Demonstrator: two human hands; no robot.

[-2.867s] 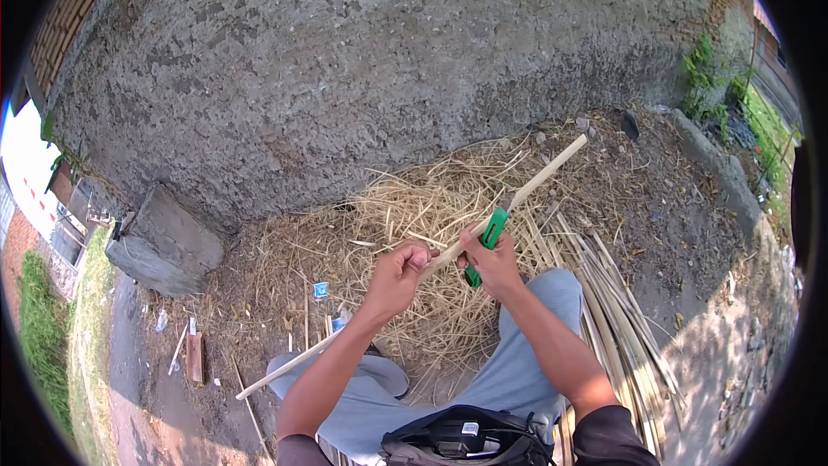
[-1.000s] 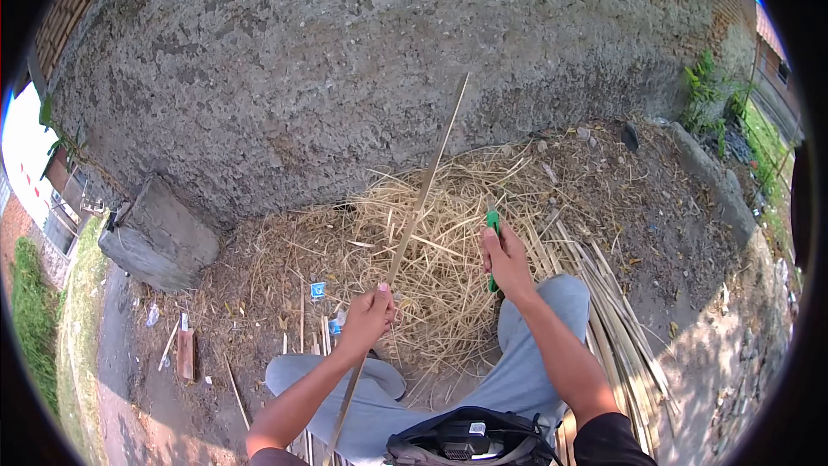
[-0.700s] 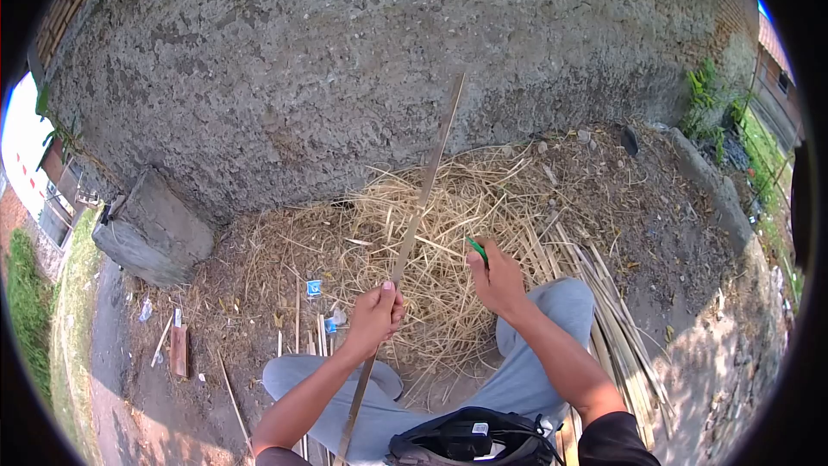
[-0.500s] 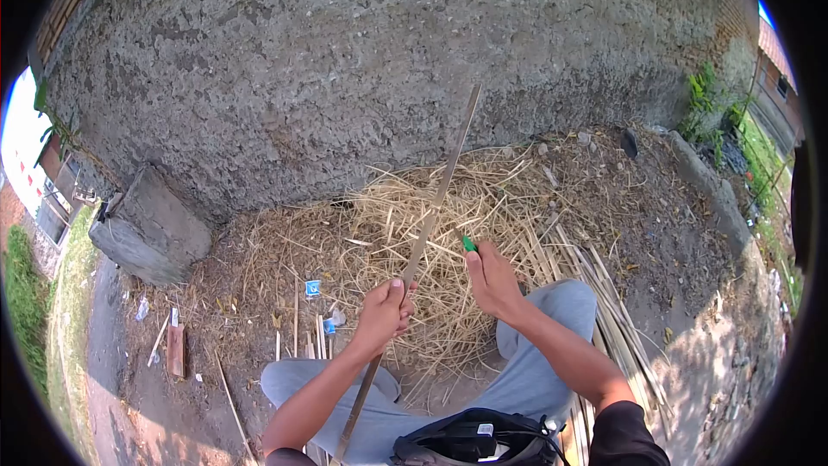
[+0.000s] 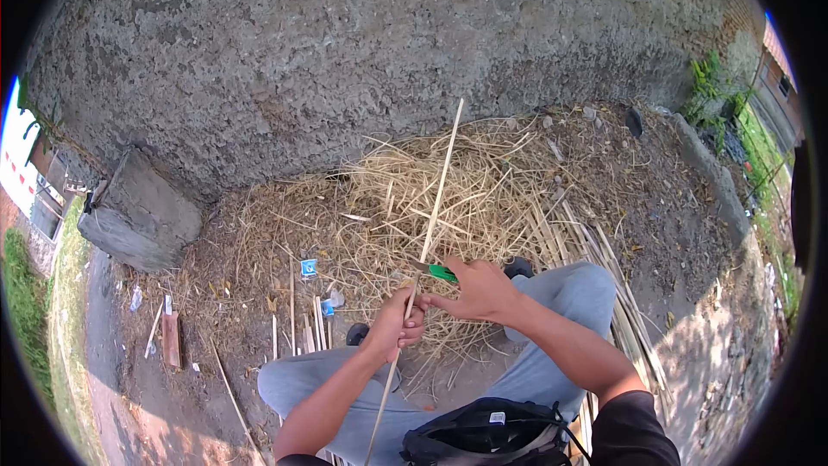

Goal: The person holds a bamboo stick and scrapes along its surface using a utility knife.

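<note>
My left hand (image 5: 394,326) is closed round a long, thin bamboo strip (image 5: 443,174). The strip slants from my lap up past the straw pile, its pale side showing. My right hand (image 5: 485,292) grips a knife (image 5: 442,273) by its green handle. The short blade lies against the strip just above my left fist. An extended right finger or thumb reaches to the strip near my left fingers; its exact contact is hard to see.
Thin shavings (image 5: 457,198) are heaped before my legs, against a rough wall (image 5: 345,60). Split strips (image 5: 634,336) lie by my right knee. A concrete block (image 5: 142,211) stands left, near a small wooden piece (image 5: 172,341). A black bag (image 5: 483,436) rests at my waist.
My right hand has moved left with the knife, bringing its blade onto the strip. The strip has turned from its broad brownish face to a thinner, paler side.
</note>
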